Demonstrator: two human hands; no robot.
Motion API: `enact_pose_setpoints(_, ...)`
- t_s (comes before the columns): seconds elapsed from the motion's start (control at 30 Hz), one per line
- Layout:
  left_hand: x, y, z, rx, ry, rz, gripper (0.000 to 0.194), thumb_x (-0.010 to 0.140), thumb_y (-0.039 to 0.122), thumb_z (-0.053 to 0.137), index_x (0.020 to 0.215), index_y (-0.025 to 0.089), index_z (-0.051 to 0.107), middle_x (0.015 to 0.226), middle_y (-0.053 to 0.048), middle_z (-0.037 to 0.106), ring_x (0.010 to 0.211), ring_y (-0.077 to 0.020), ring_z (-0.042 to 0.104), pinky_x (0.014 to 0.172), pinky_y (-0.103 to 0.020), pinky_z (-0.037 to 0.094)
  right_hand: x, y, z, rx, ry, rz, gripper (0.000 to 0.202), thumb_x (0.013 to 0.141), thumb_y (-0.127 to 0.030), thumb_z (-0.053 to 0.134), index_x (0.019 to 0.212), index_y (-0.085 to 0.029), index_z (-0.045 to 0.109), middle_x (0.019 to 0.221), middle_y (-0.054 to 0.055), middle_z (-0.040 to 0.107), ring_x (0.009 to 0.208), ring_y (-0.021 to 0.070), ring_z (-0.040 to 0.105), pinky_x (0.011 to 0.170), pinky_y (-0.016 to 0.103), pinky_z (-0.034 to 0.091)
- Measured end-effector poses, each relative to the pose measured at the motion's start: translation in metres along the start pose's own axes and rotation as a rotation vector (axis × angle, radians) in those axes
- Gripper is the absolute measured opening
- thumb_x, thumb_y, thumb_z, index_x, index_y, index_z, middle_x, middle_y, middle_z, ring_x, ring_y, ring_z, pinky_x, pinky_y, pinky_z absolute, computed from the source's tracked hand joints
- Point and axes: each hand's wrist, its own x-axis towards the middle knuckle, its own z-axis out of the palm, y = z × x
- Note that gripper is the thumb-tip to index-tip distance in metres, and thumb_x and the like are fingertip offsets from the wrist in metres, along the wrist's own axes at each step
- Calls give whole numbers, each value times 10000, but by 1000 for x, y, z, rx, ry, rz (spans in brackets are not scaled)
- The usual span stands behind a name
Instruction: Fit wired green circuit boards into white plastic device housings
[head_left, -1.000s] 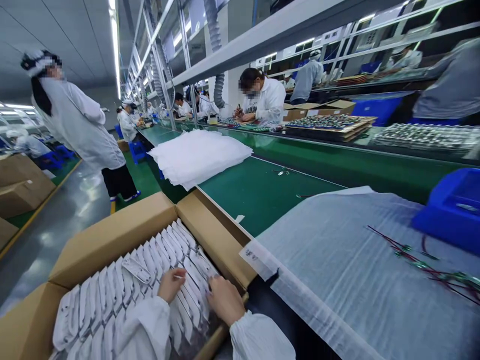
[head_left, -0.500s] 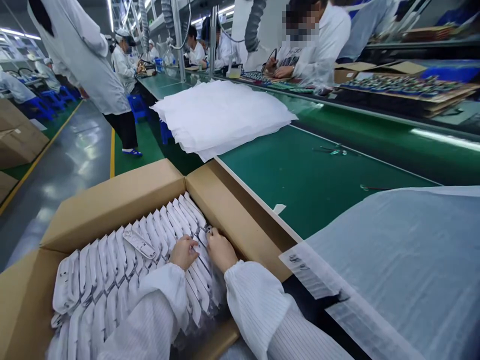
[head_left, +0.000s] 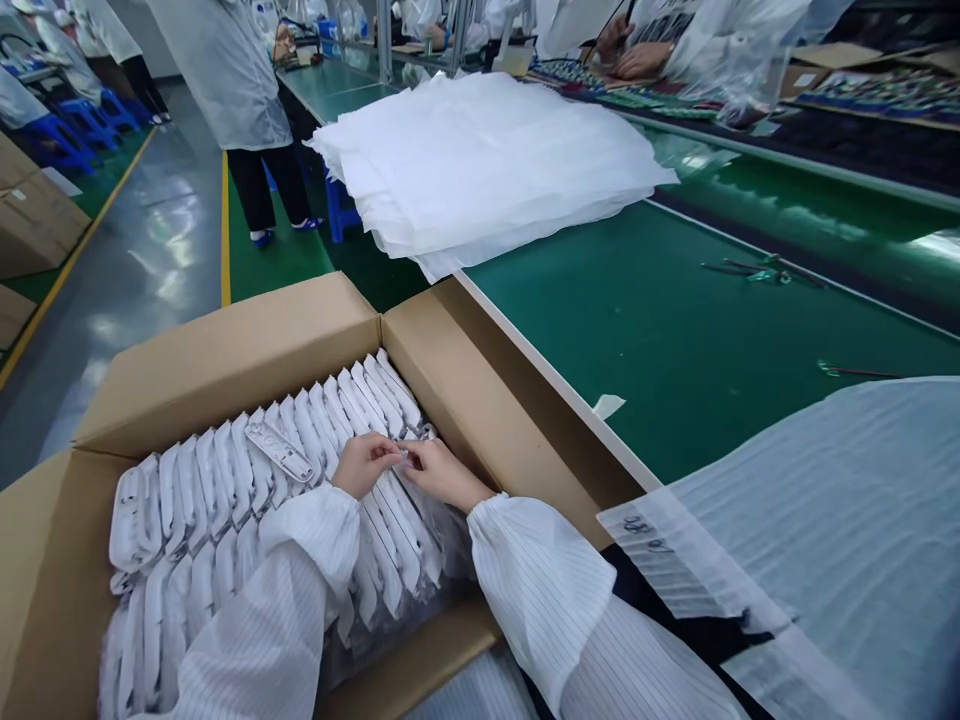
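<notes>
An open cardboard box [head_left: 480, 400] holds tightly packed rows of slim white plastic casings [head_left: 180, 500], standing on edge with clear wrapping around them. One casing [head_left: 279, 450] lies flat across the top of the far row. Over the right part of the rows, my left hand [head_left: 364, 466] and my right hand [head_left: 444, 472] meet fingertip to fingertip. Both are closed in a pinch. Between them is something small and pale, too little of it showing to name. The casings just below are partly covered by my hands and sleeves.
A green-topped workbench [head_left: 570, 290] borders the box on the right. On it are a stack of thin white sheets [head_left: 487, 160], wire pieces [head_left: 765, 268] and translucent foam sheeting [head_left: 825, 520]. A person in a white coat [head_left: 225, 80] stands beyond the box; another person's hands [head_left: 637, 55] work across the bench.
My hands have come together; the right moved from the box's inner edge to the left hand's fingertips. The view has tilted down, and the standing person's legs show more fully.
</notes>
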Motion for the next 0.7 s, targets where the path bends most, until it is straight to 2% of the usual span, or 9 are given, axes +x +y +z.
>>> enact_pose_setpoints(0.07,-4,-5,-5,-13,2,-39,197,815,291,487,802,109,561,727,-2,583,649,-112,564,618,-284,482,-1,2,1,-11,-16,13,90,770,-186,550,724,-117,585,658,-17,586,662,114,554,664,281,437)
enact_pose_setpoints(0.2,-10,-17,-12,55,24,-111,204,820,298,476,873,120,560,775,-14,588,678,-120,565,632,-294,482,-3,4,-2,-44,71,123,196,847,-235,446,749,-120,570,716,-2,587,711,120,558,700,306,438)
enact_pose_setpoints(0.3,-12,-21,-6,155,-20,-119,194,800,305,506,804,121,569,743,-6,578,662,-118,550,642,-302,470,-4,1,-2,-69,131,196,212,856,-259,428,761,-121,557,711,0,573,703,123,552,688,308,436)
enact_pose_setpoints(0.4,-11,-18,7,228,-78,-68,177,793,295,517,801,126,567,815,-23,579,748,-138,548,710,-338,455,-4,-1,1,-78,171,232,216,854,-266,426,745,-124,547,692,-5,559,673,118,539,669,299,429)
enact_pose_setpoints(0.53,-8,-12,16,260,-107,-36,167,797,284,511,782,126,564,849,-32,579,803,-150,543,747,-354,443,-2,-3,1,-64,209,199,233,841,-231,436,654,-125,524,712,-2,550,670,108,515,656,272,406)
enact_pose_setpoints(0.63,-7,-11,10,222,-107,-35,172,797,283,511,765,123,563,810,-22,582,761,-139,550,725,-342,452,0,-5,0,-29,187,129,243,824,-211,455,609,-117,520,703,3,546,660,100,500,611,223,375)
enact_pose_setpoints(0.7,-8,-13,4,166,-90,-44,179,801,285,506,757,121,562,787,-17,582,738,-132,552,704,-328,459,1,-7,1,3,139,78,195,796,-248,498,660,-117,547,622,-17,530,600,97,485,544,196,345)
